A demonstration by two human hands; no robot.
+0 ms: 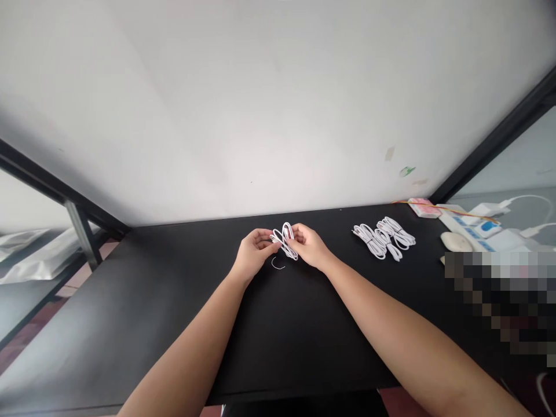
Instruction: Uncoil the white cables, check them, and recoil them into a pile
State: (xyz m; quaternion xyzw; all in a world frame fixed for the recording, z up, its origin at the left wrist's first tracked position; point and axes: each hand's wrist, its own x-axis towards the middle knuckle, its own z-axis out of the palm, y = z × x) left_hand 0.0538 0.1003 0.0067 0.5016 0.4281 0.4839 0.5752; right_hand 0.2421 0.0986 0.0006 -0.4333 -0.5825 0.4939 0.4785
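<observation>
Both my hands meet over the middle of the black table (174, 324). My left hand (253, 250) and my right hand (309, 244) are closed on a coiled white cable (285, 238) held between them, just above the tabletop. A short thin white tie (278, 265) lies on the table right below the coil. To the right, a small pile of coiled white cables (384, 237) rests on the table, apart from my hands.
A white wall (260, 116) rises behind the table. At the far right lie a white power strip (478, 229) with plugged chargers, a white mouse (456, 241) and a pink packet (423, 207). A blurred patch covers the right edge. A metal frame stands at the left.
</observation>
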